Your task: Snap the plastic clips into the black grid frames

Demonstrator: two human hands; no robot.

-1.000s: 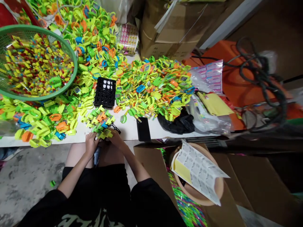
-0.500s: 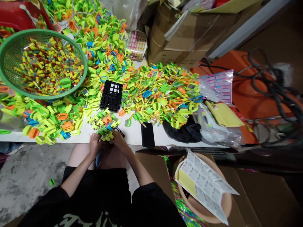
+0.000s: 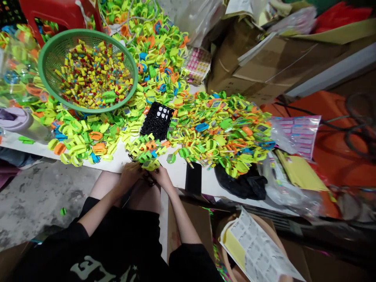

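Over my lap at the table's front edge, my left hand (image 3: pixel 131 174) and my right hand (image 3: pixel 162 177) are close together with fingers curled. Between them is a small black plastic piece (image 3: pixel 149 179), held at both ends; its exact shape is blurred. Just beyond my fingers, a cluster of yellow, green and orange toy watches (image 3: pixel 147 150) sits in tight rows at the edge. Behind that cluster lies a black plastic grid tray (image 3: pixel 156 120) with several white squares showing through at its top. My fingertips are partly hidden.
A green basket (image 3: pixel 44 84) of small yellow-and-red pieces stands at left, near a lidded cup (image 3: pixel 20 121). Loose toy watches (image 3: pixel 223 129) heap across the white table (image 3: pixel 176 172). At right lie a black phone (image 3: pixel 193 179), a black bag (image 3: pixel 243 186) and a cardboard box (image 3: pixel 264 66).
The view has turned, shifting the table things rightward. My hands have come away from the watch cluster, which now rests on the table edge, and hold the black piece between them.
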